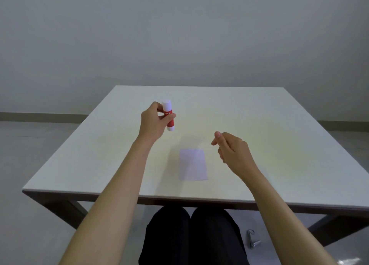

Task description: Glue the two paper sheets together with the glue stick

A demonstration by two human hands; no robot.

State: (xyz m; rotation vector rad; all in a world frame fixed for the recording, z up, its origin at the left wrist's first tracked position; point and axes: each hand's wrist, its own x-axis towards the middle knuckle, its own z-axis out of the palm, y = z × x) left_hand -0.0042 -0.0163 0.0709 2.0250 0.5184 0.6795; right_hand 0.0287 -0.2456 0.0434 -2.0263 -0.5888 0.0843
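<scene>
A red glue stick [171, 123] with a white cap and white base is held nearly upright above the table, my left hand [154, 121] gripping its middle. A pale lilac paper [192, 164] lies flat on the table near the front edge; I cannot tell whether it is one sheet or two stacked. My right hand [231, 149] hovers above the table just right of the paper, fingers loosely curled with the tips pinched together and nothing visible in them.
The white square table [279, 128] stands against a plain grey wall. My dark-clothed legs [191, 236] are under its front edge. A small metal clip [252, 239] lies on the floor to the right of them.
</scene>
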